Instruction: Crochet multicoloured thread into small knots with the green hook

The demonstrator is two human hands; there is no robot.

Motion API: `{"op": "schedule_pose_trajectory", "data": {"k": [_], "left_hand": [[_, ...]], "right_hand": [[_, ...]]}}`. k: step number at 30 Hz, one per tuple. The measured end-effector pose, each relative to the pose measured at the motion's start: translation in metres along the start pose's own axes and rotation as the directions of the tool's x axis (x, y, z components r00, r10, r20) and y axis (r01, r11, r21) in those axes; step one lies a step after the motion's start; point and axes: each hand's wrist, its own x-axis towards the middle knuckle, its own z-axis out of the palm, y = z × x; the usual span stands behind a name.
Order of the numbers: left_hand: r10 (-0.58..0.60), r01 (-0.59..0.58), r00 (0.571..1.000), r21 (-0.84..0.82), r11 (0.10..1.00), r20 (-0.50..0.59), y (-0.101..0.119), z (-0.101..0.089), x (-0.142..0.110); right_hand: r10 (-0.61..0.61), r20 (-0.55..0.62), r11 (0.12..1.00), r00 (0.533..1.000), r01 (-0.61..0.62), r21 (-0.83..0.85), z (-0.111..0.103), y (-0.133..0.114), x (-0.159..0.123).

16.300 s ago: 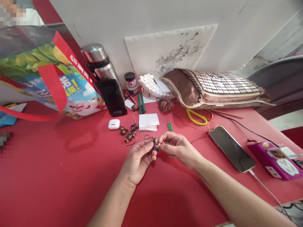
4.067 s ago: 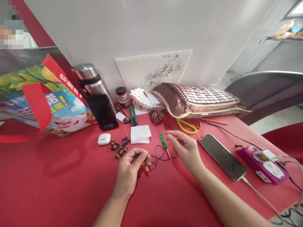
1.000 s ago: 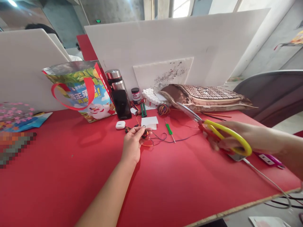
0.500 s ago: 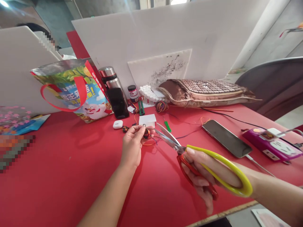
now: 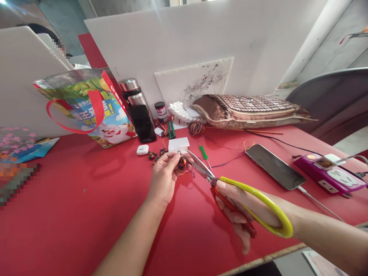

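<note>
Between the thumb and fingers of my left hand is a knotted multicoloured cord, dark with red and orange strands, with loose ends hanging to the right. A small dark ring shows at the thumb tip. My right hand is closed through the handles of a pair of scissors, one yellow and one red. The blades are slightly apart, and their tips are right beside the cord. Whether a strand lies between the blades I cannot tell. Behind my left fingers lies a white card.
A green-handled tool, a ball of cord and a white earphone case lie near. Farther out are a phone, a purple power strip, a steel flask, a printed bag and a brown cushion.
My right hand has brought the scissors left, closer to the cord, and the blades look less spread. My left hand with the cord has shifted slightly right.
</note>
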Motion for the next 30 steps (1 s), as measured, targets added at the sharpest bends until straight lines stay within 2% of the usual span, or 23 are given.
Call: {"op": "schedule_pose_trajectory", "data": {"k": [18, 23, 25, 26, 27, 28, 29, 30], "left_hand": [[0.002, -0.002, 1.0, -0.028, 1.0, 0.003, -0.002, 0.0, 0.0], [-0.006, 0.005, 1.0, 0.023, 1.0, 0.011, -0.001, 0.0, -0.001], [-0.002, 0.002, 1.0, 0.053, 0.999, 0.011, 0.0, -0.002, 0.0], [0.001, -0.002, 1.0, 0.064, 0.998, 0.012, 0.0, -0.003, 0.0], [0.004, -0.005, 1.0, 0.072, 0.997, 0.015, 0.0, -0.003, 0.0], [0.009, -0.01, 1.0, 0.08, 0.997, 0.018, 0.001, -0.004, 0.0], [0.014, -0.016, 1.0, 0.089, 0.996, 0.019, 0.001, -0.004, 0.0], [0.018, -0.02, 1.0, 0.097, 0.995, 0.018, 0.002, -0.004, 0.0]], "right_hand": [[0.025, -0.13, 0.997, 0.991, -0.035, -0.076, 0.007, -0.002, 0.003], [0.001, -0.253, 0.999, 0.967, -0.012, -0.042, -0.005, -0.006, 0.003], [-0.011, -0.377, 0.977, 0.926, -0.071, -0.203, -0.019, -0.012, 0.003], [-0.031, -0.456, 0.94, 0.889, -0.129, -0.315, -0.028, -0.015, 0.003], [-0.099, -0.555, 0.872, 0.826, -0.196, -0.448, -0.037, -0.019, 0.005], [-0.229, -0.631, 0.761, 0.741, -0.268, -0.59, -0.046, -0.022, 0.006], [-0.356, -0.66, 0.627, 0.662, -0.355, -0.693, -0.053, -0.025, 0.008], [-0.423, -0.654, 0.508, 0.628, -0.433, -0.745, -0.059, -0.027, 0.011]]}}
